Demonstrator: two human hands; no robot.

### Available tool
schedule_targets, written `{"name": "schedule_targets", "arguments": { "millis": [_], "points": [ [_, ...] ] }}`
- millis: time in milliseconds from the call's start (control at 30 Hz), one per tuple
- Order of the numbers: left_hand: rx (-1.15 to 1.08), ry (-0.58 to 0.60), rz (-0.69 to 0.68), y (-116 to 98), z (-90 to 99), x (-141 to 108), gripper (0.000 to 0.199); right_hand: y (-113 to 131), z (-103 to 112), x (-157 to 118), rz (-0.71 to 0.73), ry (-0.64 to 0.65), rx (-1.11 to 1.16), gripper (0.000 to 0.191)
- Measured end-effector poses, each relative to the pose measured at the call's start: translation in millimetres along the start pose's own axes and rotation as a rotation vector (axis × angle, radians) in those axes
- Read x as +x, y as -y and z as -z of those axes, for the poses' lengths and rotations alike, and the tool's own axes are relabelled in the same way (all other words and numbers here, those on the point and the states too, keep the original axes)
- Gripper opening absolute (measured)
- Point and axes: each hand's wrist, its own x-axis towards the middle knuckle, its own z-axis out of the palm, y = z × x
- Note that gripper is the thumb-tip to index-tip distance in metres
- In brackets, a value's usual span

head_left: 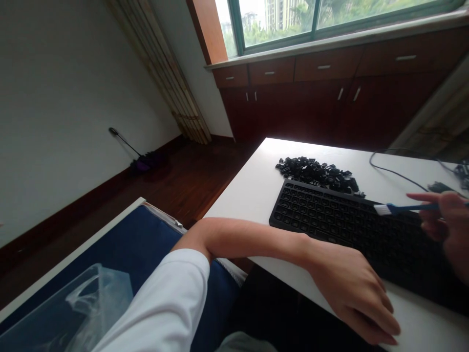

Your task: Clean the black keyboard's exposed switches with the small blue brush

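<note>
A black keyboard (322, 210) without its keycaps lies at an angle on the white table (245, 195). Behind its back edge is a heap of loose black keycaps (317, 173). My right hand (449, 220), at the right edge of the view, is closed on a blue brush (399, 209). The brush's white bristles point left, over the keyboard. My left hand (361, 293) rests palm down at the table's front edge, in front of the keyboard. Its fingers are loosely bent and slightly apart, with nothing visible in them; the palm is hidden.
A dark cable (395, 171) curves across the back right of the table, near small dark items (463, 173). At the lower left, a clear plastic bag (98, 303) lies on a blue surface (146, 239). Wooden cabinets (293, 107) stand beyond the table.
</note>
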Motion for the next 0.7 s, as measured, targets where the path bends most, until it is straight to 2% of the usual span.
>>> {"name": "schedule_targets", "arguments": {
  "millis": [33,67,233,467,700],
  "points": [
    [0.0,-0.005,0.0,1,-1.1,0,0.045,9,0,-2,-0.067,-0.038,-0.032,0.043],
    [0.001,-0.008,0.001,2,-2.3,0,0.044,16,0,-3,-0.104,-0.018,-0.04,0.046],
    [0.003,-0.023,0.01,5,-7.6,2,0.041,21,0,1,-0.095,-0.035,0.063,0.046],
    [0.026,-0.062,-0.011,7,-9.8,4,0.041,17,2,-1,0.041,0.022,0.073,0.039],
    [0.014,-0.049,-0.004,8,-10.0,5,0.041,10,4,-1,0.165,0.056,0.001,0.033]
  ]
}}
